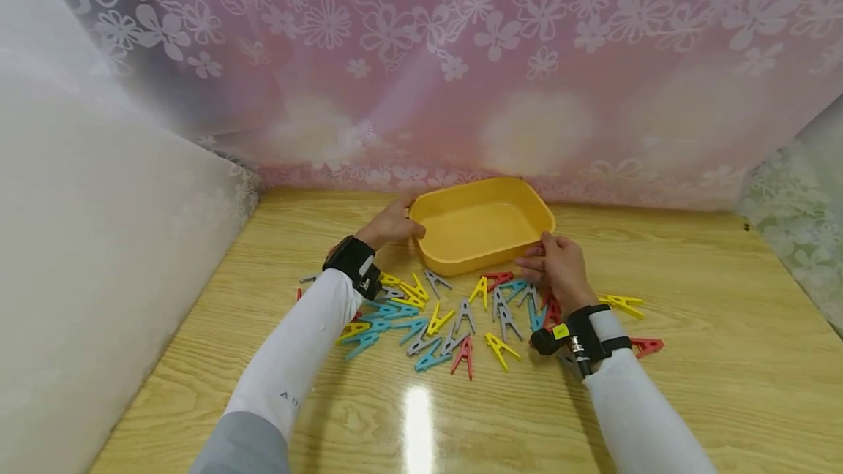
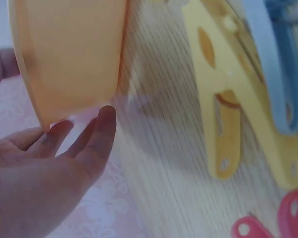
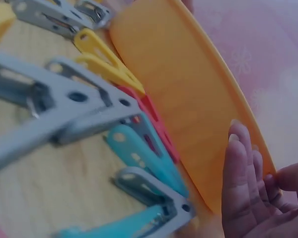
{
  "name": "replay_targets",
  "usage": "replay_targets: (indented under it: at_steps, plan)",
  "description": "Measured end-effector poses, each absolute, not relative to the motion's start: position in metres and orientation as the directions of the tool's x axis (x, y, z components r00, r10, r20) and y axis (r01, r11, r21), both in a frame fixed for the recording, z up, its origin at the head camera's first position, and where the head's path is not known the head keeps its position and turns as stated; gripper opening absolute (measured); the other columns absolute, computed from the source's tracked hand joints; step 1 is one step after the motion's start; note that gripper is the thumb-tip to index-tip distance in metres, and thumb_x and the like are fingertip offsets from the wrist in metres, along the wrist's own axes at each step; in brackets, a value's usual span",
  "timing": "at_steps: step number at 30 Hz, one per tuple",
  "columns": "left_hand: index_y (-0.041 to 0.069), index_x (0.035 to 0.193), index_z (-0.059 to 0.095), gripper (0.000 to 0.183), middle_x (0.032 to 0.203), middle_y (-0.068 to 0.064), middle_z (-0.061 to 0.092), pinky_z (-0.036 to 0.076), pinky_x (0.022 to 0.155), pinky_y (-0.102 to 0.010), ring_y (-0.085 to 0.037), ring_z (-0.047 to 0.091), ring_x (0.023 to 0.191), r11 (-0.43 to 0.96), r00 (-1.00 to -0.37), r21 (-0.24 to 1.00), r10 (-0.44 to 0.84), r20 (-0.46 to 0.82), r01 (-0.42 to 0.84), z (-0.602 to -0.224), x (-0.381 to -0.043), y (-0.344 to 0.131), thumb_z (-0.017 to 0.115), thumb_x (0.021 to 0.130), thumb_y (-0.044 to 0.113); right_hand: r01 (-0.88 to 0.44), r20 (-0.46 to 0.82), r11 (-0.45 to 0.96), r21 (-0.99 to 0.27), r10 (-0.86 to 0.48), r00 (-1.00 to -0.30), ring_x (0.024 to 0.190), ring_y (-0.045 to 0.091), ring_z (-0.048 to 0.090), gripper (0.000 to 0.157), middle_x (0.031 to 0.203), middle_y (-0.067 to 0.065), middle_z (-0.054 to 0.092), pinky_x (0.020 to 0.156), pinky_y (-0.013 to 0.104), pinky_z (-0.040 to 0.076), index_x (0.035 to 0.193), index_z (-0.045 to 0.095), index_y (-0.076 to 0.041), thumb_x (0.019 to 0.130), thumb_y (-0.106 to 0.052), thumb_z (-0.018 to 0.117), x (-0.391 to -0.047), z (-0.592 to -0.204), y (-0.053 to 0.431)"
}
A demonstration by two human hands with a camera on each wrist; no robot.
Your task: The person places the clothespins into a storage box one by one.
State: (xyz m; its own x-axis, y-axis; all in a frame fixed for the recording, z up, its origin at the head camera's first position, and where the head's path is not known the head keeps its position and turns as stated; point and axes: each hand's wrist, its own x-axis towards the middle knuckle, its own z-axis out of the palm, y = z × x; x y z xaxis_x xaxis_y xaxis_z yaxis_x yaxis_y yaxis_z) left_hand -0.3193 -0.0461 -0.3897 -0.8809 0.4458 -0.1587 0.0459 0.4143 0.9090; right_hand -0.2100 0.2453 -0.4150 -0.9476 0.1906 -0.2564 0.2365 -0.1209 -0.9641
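Observation:
A yellow plastic tub (image 1: pixel 484 229) stands at the back of the wooden table, with no objects inside it. My left hand (image 1: pixel 393 224) grips its left end, thumb at the rim and fingers against the outer wall. At the near right corner, my right hand (image 1: pixel 563 267) pinches the rim between thumb and fingers; in the right wrist view other fingers (image 3: pixel 237 168) lie along the outside wall. Just in front of the tub lie scattered plastic clothespins, among them a yellow clothespin (image 1: pixel 500 351), a red clothespin (image 1: pixel 464 357) and a grey clothespin (image 3: pixel 79 99).
Blue clothespins (image 1: pixel 361 342) lie in the left part of the spread, partly behind my left forearm. Right of my right wrist are a yellow clothespin (image 1: pixel 624 304) and a red clothespin (image 1: pixel 647 347). A pink flowered curtain (image 1: pixel 421 93) hangs behind the table; a white sheet (image 1: pixel 112 225) borders its left side.

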Motion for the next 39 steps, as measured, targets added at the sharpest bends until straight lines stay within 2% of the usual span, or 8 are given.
replay_targets:
  at_steps: [3,7,12,16,20,25,32,39]
  plan:
    - [0.005,0.146,0.035,0.068,0.135,-0.016,0.047,0.043,0.093,-0.037,-0.028,0.054,0.108,0.448,-0.882,0.888,0.455,-0.127,0.104,-0.389,-0.314,-0.046,0.067,0.085,0.005,0.252,-0.271,-0.113,-0.961,0.203,-0.941,0.078,0.016,0.07,0.035,0.093,0.007,0.06,0.071,0.032,0.054,0.11,0.044,-0.005,0.103,-0.038,0.035,-0.214,-0.413,0.25]
    - [0.001,0.133,0.053,0.041,0.125,-0.016,0.056,0.043,0.091,-0.037,-0.028,0.054,0.109,0.514,-0.914,0.841,0.4,-0.062,0.168,-0.388,-0.307,-0.046,0.058,0.096,0.018,0.253,-0.277,-0.131,-0.959,0.217,-0.936,0.078,0.014,0.07,0.037,0.086,0.003,0.064,0.072,0.029,0.053,0.109,0.047,-0.006,0.103,-0.04,0.034,-0.217,-0.411,0.254]
    - [0.0,0.12,0.064,0.031,0.109,-0.015,0.065,0.048,0.082,-0.035,-0.026,0.06,0.098,0.577,-0.952,0.787,0.304,0.042,0.219,-0.389,-0.301,-0.047,0.052,0.099,0.019,0.234,-0.272,-0.204,-0.951,0.184,-0.945,0.079,0.015,0.069,0.045,0.085,0.005,0.064,0.077,0.033,0.052,0.112,0.047,-0.002,0.101,-0.044,0.034,-0.218,-0.408,0.249]
    - [0.002,0.108,0.068,0.023,0.096,-0.012,0.066,0.049,0.071,-0.031,-0.023,0.061,0.083,0.613,-0.967,0.76,0.24,0.079,0.215,-0.39,-0.298,-0.052,0.055,0.098,0.017,0.21,-0.234,-0.17,-0.963,0.136,-0.963,0.082,0.016,0.068,0.048,0.095,0.008,0.06,0.079,0.033,0.051,0.121,0.043,0.002,0.1,-0.041,0.044,-0.214,-0.404,0.239]
    - [0.0,0.1,0.067,0.018,0.088,-0.012,0.066,0.048,0.063,-0.028,-0.024,0.062,0.075,0.621,-0.967,0.756,0.245,0.063,0.207,-0.388,-0.295,-0.057,0.057,0.096,0.015,0.188,-0.189,-0.023,-0.982,0.078,-0.979,0.082,0.014,0.066,0.046,0.101,0.011,0.057,0.079,0.031,0.052,0.127,0.037,0.004,0.098,-0.029,0.053,-0.21,-0.401,0.23]
    - [-0.002,0.097,0.066,0.017,0.082,-0.014,0.065,0.05,0.057,-0.027,-0.028,0.065,0.069,0.633,-0.954,0.756,0.296,-0.037,0.168,-0.379,-0.288,-0.06,0.058,0.095,0.013,0.166,-0.161,0.097,-0.981,0.051,-0.986,0.081,0.013,0.065,0.047,0.11,0.018,0.054,0.078,0.031,0.053,0.133,0.029,0.007,0.1,-0.02,0.05,-0.207,-0.403,0.224]
    - [-0.005,0.087,0.067,0.022,0.073,-0.012,0.064,0.052,0.062,-0.03,-0.021,0.06,0.063,0.638,-0.886,0.754,0.428,-0.176,0.159,-0.373,-0.278,-0.059,0.057,0.095,0.013,0.187,-0.172,0.152,-0.971,0.105,-0.979,0.083,0.012,0.064,0.05,0.12,0.022,0.053,0.079,0.035,0.052,0.141,0.033,0.004,0.102,-0.024,0.045,-0.208,-0.404,0.229]
    - [-0.008,0.083,0.064,0.029,0.068,-0.013,0.059,0.044,0.059,-0.033,-0.022,0.051,0.057,0.586,-0.815,0.793,0.535,-0.225,0.165,-0.374,-0.266,-0.05,0.057,0.097,0.017,0.168,-0.139,0.228,-0.959,0.14,-0.98,0.08,0.009,0.064,0.052,0.12,0.022,0.052,0.076,0.033,0.053,0.14,0.039,0.004,0.102,-0.032,0.043,-0.211,-0.406,0.241]
